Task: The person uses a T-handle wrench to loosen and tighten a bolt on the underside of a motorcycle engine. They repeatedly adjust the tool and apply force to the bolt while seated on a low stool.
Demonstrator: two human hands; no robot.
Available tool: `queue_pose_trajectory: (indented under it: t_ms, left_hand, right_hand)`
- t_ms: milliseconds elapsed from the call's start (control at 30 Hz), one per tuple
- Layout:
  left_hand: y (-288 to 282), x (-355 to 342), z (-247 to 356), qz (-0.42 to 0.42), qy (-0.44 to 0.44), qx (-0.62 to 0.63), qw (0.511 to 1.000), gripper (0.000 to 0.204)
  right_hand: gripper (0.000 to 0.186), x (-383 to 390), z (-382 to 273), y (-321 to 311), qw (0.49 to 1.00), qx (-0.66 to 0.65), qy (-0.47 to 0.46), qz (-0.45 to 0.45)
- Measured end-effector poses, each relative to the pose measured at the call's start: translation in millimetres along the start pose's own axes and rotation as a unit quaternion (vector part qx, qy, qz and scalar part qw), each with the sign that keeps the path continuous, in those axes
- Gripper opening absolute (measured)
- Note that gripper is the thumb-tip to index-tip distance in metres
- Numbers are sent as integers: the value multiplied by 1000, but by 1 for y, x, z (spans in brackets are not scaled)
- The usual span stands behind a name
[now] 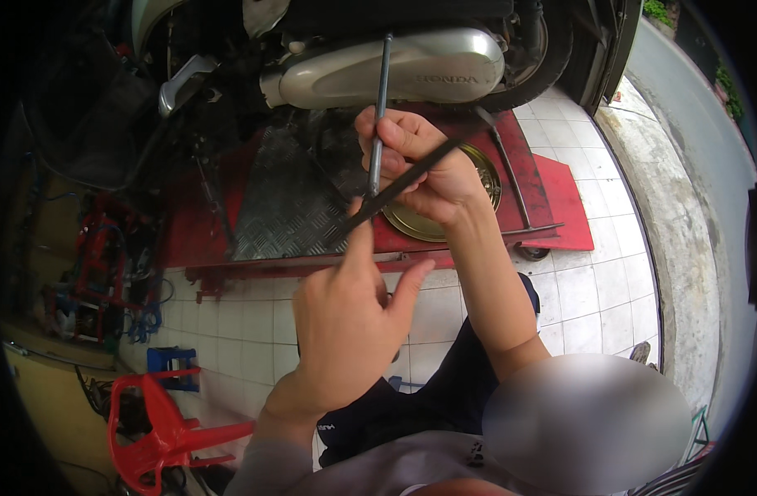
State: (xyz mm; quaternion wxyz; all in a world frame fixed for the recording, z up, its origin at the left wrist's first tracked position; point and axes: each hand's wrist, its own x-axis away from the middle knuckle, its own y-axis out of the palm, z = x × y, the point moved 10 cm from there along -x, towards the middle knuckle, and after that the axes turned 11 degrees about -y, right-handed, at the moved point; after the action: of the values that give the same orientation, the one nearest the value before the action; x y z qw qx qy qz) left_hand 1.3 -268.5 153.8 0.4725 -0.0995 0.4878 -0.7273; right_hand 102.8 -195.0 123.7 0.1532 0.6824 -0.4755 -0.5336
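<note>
A T-handle wrench is held by my right hand, thumb and fingers closed round its steel shaft. The shaft's far tip reaches the lower edge of the scooter's silver crankcase cover. The dark crossbar slants across in front of my right hand, slightly smeared by motion. My left hand is nearer to me, index finger stretched up against the crossbar and thumb held apart. It grips nothing; its other fingers are partly hidden.
Under the scooter is a red lift platform with a diamond-pattern metal plate. A round gold-coloured tray and a second T-handle wrench lie on it. A red plastic chair and a blue stool stand at lower left.
</note>
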Motion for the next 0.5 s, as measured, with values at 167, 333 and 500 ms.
queue_pose_trajectory:
  t_ms: [167,333,500]
  left_hand:
    - [-28,9,21,70,26,158,985,71]
    - [-9,5,-3,-10,-43,-7,999,75]
    - [-17,5,11,49,8,153,987,82]
  right_hand:
    - [16,-5,8,-9,999,27,-3,28]
    - [16,-8,7,-12,998,33,-22,51]
    - [17,-7,1,-12,997,14,-46,62]
